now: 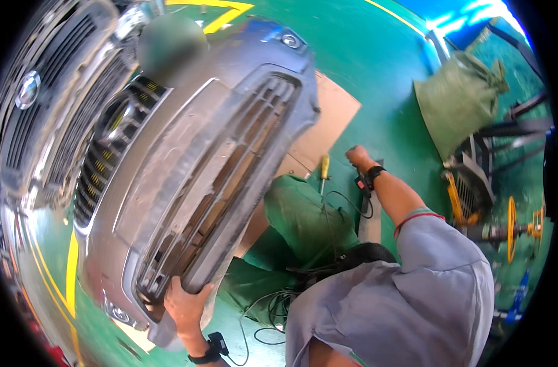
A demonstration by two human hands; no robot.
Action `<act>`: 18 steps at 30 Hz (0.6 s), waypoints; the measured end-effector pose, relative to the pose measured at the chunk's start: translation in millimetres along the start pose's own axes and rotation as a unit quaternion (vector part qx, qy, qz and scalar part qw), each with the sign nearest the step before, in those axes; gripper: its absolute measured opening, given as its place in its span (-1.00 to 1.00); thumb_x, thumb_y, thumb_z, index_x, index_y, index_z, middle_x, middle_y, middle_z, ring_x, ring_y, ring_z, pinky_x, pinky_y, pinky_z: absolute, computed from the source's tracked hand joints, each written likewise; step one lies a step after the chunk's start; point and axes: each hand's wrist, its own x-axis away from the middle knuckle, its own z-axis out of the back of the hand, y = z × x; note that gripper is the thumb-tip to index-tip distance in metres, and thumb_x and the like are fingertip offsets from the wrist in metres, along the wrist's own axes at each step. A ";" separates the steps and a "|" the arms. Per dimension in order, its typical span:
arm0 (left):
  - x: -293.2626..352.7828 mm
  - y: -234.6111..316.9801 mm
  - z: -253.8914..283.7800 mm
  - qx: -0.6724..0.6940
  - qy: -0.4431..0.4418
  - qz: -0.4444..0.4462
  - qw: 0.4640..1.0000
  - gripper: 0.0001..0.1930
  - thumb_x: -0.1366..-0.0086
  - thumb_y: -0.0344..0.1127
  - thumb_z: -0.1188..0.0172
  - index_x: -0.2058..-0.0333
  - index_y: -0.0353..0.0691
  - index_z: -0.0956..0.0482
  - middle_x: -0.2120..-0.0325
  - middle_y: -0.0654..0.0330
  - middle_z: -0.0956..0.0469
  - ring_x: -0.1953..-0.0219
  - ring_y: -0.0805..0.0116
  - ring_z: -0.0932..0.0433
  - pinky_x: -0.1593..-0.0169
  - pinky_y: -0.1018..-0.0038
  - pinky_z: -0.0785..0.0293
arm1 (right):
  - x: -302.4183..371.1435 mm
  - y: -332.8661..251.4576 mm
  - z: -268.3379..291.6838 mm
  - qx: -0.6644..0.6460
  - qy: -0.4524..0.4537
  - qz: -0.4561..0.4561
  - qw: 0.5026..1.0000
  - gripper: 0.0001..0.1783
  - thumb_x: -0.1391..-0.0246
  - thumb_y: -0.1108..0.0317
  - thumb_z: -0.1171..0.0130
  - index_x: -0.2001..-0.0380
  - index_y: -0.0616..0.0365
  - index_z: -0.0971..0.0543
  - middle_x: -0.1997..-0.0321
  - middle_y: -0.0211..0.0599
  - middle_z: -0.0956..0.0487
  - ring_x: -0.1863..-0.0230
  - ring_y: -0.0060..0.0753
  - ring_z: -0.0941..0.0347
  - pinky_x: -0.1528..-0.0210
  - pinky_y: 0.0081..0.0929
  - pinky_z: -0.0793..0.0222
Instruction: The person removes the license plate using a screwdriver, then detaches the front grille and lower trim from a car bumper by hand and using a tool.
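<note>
The left hand (184, 303) grips the lower edge of a grey car bumper (212, 165), fingers curled over its rim; the bumper leans tilted against the front of a silver car (53, 110), above a sheet of cardboard (328, 116) on the green floor (377, 55). The right hand (356, 156) is clenched into a fist on the floor, just beside a yellow-handled screwdriver (323, 168). A stuffed green sack (459, 101) stands well apart by a metal frame; its contents cannot be seen.
</note>
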 end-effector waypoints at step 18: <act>7.8 5.0 -0.8 -0.068 0.054 -0.015 0.996 -0.20 0.30 -0.03 -0.63 0.08 -0.29 -0.47 0.23 -0.11 -0.56 0.17 -0.21 -0.56 0.07 0.04 -0.49 | 20.4 -262.6 149.4 -0.347 0.331 0.167 0.861 -0.82 -0.22 0.32 -0.18 0.20 0.19 -0.61 0.34 0.02 -0.67 0.31 0.04 -0.65 0.23 -0.21 -0.54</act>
